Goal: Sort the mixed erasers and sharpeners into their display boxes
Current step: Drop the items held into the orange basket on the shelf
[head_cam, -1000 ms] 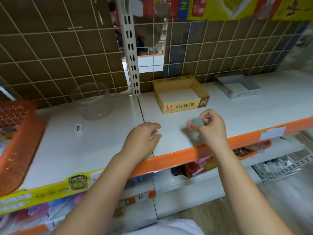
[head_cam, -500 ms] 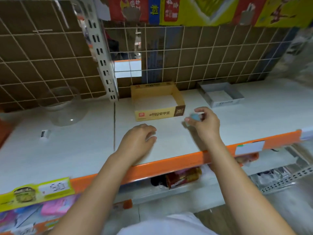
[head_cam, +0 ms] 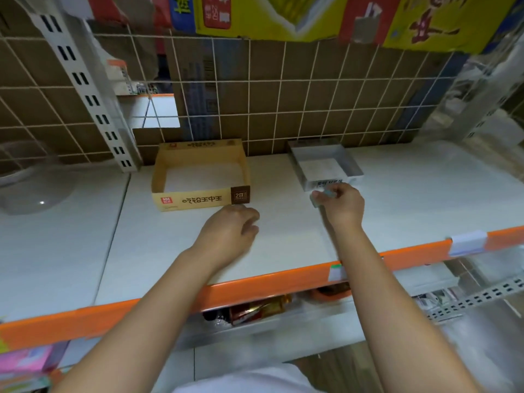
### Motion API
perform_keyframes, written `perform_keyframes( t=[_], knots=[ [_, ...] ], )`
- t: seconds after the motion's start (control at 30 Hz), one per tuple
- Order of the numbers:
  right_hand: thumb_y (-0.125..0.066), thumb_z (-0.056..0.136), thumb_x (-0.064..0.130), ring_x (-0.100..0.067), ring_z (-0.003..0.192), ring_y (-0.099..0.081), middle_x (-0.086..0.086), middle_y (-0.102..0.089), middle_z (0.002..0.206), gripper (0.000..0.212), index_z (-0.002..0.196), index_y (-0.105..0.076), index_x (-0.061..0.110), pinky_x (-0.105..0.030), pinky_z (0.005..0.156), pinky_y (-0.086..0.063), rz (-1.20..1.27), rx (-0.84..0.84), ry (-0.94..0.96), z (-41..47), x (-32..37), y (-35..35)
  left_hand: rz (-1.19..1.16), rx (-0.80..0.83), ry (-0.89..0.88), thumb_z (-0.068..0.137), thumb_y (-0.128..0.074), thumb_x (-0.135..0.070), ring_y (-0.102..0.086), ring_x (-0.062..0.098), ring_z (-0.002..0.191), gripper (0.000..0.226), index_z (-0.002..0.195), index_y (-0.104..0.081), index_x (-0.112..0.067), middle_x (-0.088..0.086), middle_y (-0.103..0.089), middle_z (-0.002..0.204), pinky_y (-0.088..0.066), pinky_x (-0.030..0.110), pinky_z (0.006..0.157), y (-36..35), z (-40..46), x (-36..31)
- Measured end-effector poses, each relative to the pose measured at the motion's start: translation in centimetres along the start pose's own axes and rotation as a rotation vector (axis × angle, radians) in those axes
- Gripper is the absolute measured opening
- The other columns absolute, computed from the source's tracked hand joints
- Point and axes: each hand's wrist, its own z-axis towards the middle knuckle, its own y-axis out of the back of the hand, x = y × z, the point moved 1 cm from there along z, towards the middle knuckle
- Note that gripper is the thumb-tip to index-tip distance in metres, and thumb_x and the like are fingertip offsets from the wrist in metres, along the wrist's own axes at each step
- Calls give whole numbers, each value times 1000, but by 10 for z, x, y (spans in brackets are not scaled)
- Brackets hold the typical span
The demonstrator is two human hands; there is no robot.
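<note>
My right hand (head_cam: 341, 205) pinches a small pale blue-grey piece (head_cam: 326, 194), too blurred to tell if it is an eraser or a sharpener, just in front of the grey display box (head_cam: 351, 165). That box looks empty. The yellow cardboard display box (head_cam: 198, 201) marked 2B stands left of it, also empty inside. My left hand (head_cam: 229, 234) rests palm down on the white shelf (head_cam: 283, 239) just in front of the yellow box's right corner, fingers loosely curled, holding nothing I can see.
A clear plastic bowl (head_cam: 31, 180) sits at the far left of the shelf. A wire grid backs the shelf, with a slotted upright (head_cam: 88, 92) left of the yellow box. The orange shelf edge (head_cam: 255, 287) runs along the front, goods below it.
My right hand has carried the small piece forward and to the right, from in front of the yellow box to the grey box's front. The view has shifted right.
</note>
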Motion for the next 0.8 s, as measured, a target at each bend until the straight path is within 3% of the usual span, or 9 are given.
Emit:
perform_keyframes(
  t=[0.17,0.3,0.57,0.8],
  knots=[
    [-60,84,41,-33,109,-49,-12,-63,114,44,117,-61,12,-34,83,-42,-145,21,92,5,-3,-1,-18,-22,8,89,-53,-22,-51,23,101,23,103,-63,-7,9,-62,107,-44,35,84,-3,0,1],
    [-63,79,32,-34,108,-51,-13,-62,113,41,116,-61,13,-41,89,-47,-229,120,131,7,-13,6,-49,-40,3,91,-54,-23,-49,20,107,27,114,-62,-13,5,-61,114,-42,29,88,-2,-3,5],
    [-62,83,28,-35,108,-51,-17,-59,119,38,118,-62,12,-39,90,-47,-349,142,223,6,-6,-1,-50,-74,-3,91,-53,-25,-47,17,113,32,121,-59,-17,1,-59,120,-37,24,90,-6,-1,9],
    [-53,83,4,-35,111,-48,-18,-56,122,43,125,-54,6,-35,89,-43,-340,92,240,-11,9,11,-36,-83,-29,89,-57,-24,-50,22,111,31,119,-61,-16,4,-59,120,-40,26,89,7,-4,19]
  ],
)
